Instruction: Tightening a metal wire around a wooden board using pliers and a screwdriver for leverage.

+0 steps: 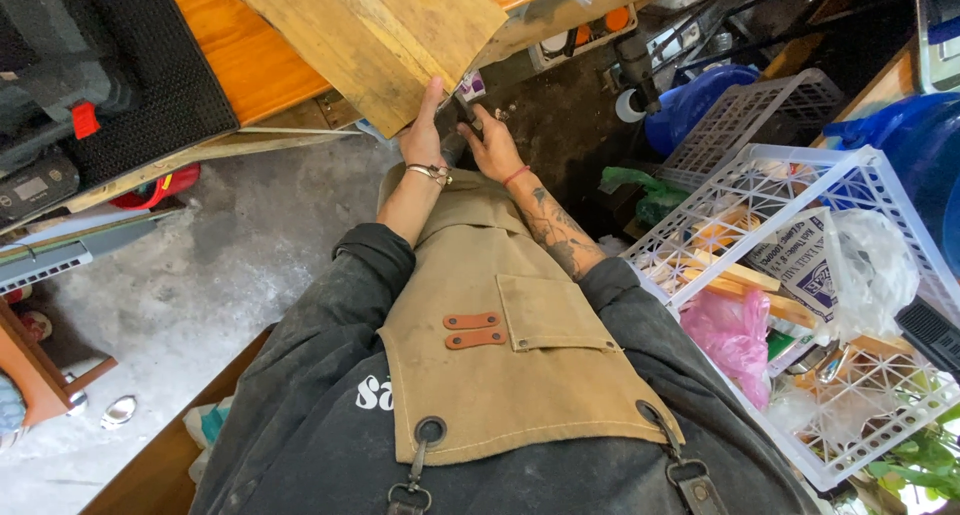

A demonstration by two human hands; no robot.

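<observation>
Head view, looking down my own tan canvas apron (500,345). My left hand (424,135) lies with fingers extended, flat against the lower edge of the worn, pale rectangular wooden board (370,35) that juts off the orange workbench (240,65). My right hand (490,145) sits just beside it — fingers curled round a small dark object (466,110) below the board's corner; what it is I cannot tell. A white plastic lattice crate (800,305) stands to my right.

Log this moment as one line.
left hand: against wooden board | right hand: beside it, holding a small dark thing | apron worn
</observation>
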